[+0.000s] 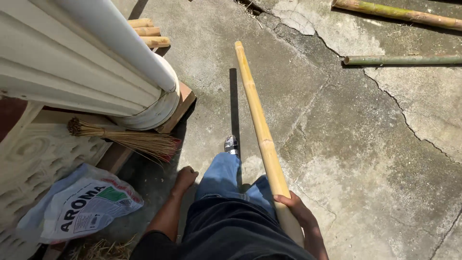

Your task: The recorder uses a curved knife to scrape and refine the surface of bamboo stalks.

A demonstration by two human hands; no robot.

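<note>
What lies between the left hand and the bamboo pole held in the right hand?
In the head view, the person's jeans leg lies between the left hand and the bamboo pole.

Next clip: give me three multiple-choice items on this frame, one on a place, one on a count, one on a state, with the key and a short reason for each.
1. Where does the straw broom lie?
A. Against the base of the white column
B. Across the green poles
C. In the right hand

2. How many greenish bamboo poles lie on the concrete at upper right?
A. One
B. Two
C. Four

3. What is the right hand doing?
A. Hanging empty
B. Gripping the yellow bamboo pole
C. Holding the plastic bag

Key: 1 A, its bristles rest by the column's foot. 2 B, an upper pole and a lower pole show. 3 B, fingers wrap the pole's near end, while the left hand is a loose, empty fist.
</note>
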